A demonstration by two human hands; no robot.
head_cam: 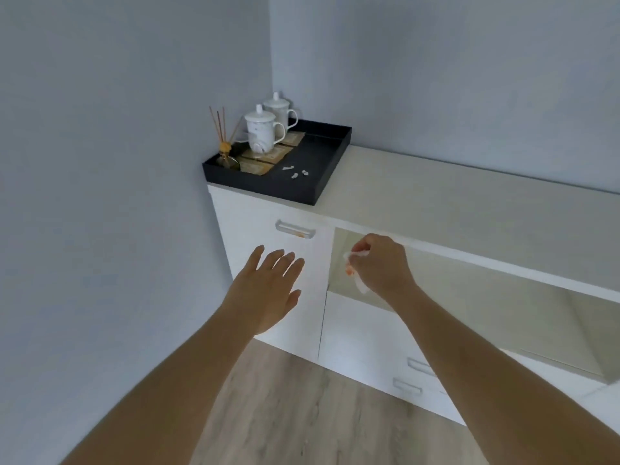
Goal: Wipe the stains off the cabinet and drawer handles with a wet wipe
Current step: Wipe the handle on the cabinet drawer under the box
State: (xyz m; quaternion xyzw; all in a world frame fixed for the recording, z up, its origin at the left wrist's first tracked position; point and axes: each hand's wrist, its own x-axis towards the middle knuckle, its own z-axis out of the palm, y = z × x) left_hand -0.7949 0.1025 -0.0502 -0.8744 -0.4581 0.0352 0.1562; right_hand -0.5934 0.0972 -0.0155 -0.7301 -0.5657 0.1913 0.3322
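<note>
A white cabinet door (pixel 255 226) carries a silver handle (pixel 295 228) with an orange stain near its right end. My left hand (pixel 268 290) is flat and open in front of the door, below the handle, fingers apart. My right hand (pixel 379 263) is to the right of the handle, in front of an open shelf, pinching a white wet wipe (pixel 354 273) that has an orange smear on it. Two silver drawer handles (pixel 419 365) (pixel 406 385) sit low on the white drawers at the lower right.
A black tray (pixel 330 162) on the countertop (pixel 453 203) holds two lidded white mugs (pixel 263 130), a reed diffuser (pixel 224 152) and small white bits. Grey walls meet in the corner behind. An open beige shelf (pixel 486 307) runs right. Wood floor (pixel 302 414) lies below.
</note>
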